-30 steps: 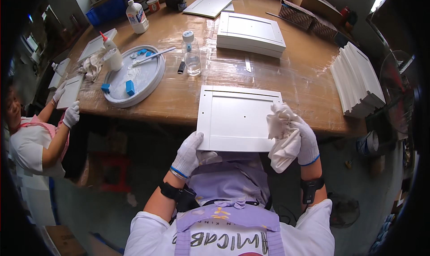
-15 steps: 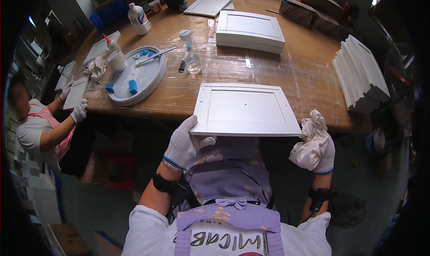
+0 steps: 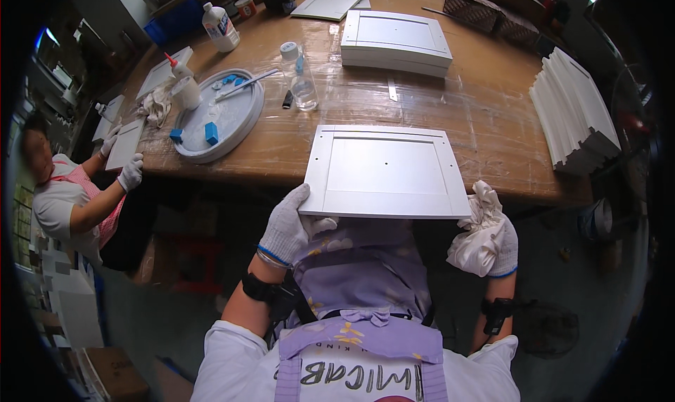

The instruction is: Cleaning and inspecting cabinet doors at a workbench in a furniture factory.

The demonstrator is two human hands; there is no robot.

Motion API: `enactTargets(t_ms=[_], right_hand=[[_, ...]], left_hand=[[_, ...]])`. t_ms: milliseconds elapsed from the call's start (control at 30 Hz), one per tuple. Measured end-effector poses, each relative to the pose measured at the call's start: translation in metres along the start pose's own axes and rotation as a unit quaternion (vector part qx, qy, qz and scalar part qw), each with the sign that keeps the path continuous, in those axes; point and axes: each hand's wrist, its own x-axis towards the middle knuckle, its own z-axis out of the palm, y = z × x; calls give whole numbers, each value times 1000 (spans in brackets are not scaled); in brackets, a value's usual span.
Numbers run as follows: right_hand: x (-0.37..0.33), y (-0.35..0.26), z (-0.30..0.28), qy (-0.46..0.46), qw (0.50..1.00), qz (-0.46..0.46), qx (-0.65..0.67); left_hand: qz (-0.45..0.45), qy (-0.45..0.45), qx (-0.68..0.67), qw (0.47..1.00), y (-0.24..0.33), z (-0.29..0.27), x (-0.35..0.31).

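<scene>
By the white-knit-gloved L hand [image 3: 285, 226] a flat white rectangular panel [image 3: 387, 166] is pinched at its near-left corner. From that grip the panel is extended rightward, long axis approx. L-to-R across the body — L hand the nearer, being in contact. Just beside the panel's R end, a crumpled off-white cloth [image 3: 479, 241] is clutched in the R hand [image 3: 508, 251], gloved likewise; whether cloth & panel touch can't be told. Ahead of both grips, a brown film-covered table [image 3: 492, 120] is seen.

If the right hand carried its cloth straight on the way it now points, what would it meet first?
Beyond the cloth, the right hand would probably meet the brown table at its near edge; depth is unclear.
</scene>
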Motion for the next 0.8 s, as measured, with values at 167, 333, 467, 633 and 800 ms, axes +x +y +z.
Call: enactTargets(t_ms=[167,333,467,633,800], right_hand=[[4,9,-10,43,999,8,-16],[1,17,-11,25,999,38,19],[4,24,2,47,997,54,26],[21,13,-25,81,995,38,35],[25,-28,-14,67,975,-117,-176]], left_hand=[[5,18,14,1000,-6,-2,1],[-2,18,39,999,-14,-15,2],[-10,-21,4,1000,-23,-22,6],[-5,-52,9,999,-35,-31,16],[26,-15,75,997,-30,-18,22]])
